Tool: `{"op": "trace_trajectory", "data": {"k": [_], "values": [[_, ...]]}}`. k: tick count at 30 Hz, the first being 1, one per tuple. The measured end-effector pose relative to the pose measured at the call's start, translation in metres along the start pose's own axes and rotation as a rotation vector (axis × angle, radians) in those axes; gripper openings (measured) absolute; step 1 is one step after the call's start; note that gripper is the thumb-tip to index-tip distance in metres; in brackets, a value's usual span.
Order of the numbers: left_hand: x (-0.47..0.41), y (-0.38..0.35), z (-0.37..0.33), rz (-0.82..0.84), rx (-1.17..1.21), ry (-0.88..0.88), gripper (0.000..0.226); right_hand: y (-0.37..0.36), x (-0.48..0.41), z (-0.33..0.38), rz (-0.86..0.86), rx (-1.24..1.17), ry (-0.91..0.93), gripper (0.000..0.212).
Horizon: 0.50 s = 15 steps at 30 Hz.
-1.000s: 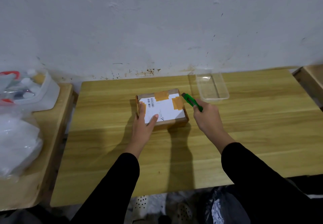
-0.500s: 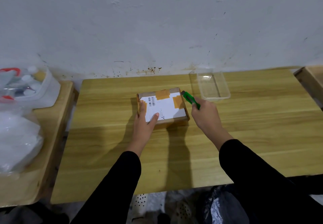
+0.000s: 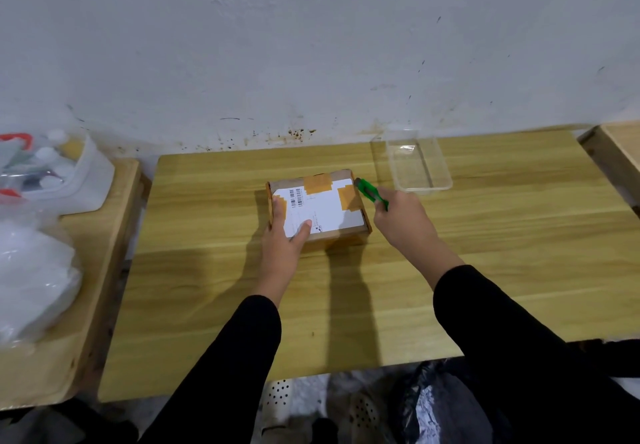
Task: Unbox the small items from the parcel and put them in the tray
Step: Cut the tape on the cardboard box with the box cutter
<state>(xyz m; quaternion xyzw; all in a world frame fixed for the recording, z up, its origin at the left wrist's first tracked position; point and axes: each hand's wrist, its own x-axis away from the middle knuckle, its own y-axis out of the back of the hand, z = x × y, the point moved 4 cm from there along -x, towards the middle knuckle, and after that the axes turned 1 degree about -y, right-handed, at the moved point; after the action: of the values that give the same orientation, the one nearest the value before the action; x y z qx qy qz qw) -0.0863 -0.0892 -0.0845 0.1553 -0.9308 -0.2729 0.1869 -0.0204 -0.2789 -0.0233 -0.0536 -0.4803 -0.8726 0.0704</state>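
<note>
A small cardboard parcel (image 3: 325, 201) with a white label and orange tape patches lies closed on the wooden table (image 3: 485, 253). My left hand (image 3: 282, 239) presses on its near left corner, thumb on the label. My right hand (image 3: 403, 221) grips a green box cutter (image 3: 370, 193), whose tip touches the parcel's far right corner. A clear plastic tray (image 3: 420, 166) stands behind and to the right of the parcel, with nothing visible inside.
A white bin (image 3: 65, 180) with small bottles sits on a lower wooden stand (image 3: 86, 270) to the left, with a white plastic bag (image 3: 31, 277) in front of it. Another wooden surface (image 3: 620, 149) shows at the far right. The wall runs along the table's back edge.
My right hand has shifted the cutter slightly closer to the parcel's far right corner. My left hand has stayed on the parcel.
</note>
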Motion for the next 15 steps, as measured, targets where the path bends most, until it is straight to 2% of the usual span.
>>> {"op": "trace_trajectory", "data": {"k": [6,15], "values": [[0.004,0.0,-0.005,-0.011,-0.069,0.034,0.071,0.007,0.001,0.0,0.045,0.04,-0.004,0.024],[0.006,-0.001,-0.006,0.01,-0.048,0.06,0.071,0.005,0.022,-0.008,0.013,0.069,0.008,0.025]]}}
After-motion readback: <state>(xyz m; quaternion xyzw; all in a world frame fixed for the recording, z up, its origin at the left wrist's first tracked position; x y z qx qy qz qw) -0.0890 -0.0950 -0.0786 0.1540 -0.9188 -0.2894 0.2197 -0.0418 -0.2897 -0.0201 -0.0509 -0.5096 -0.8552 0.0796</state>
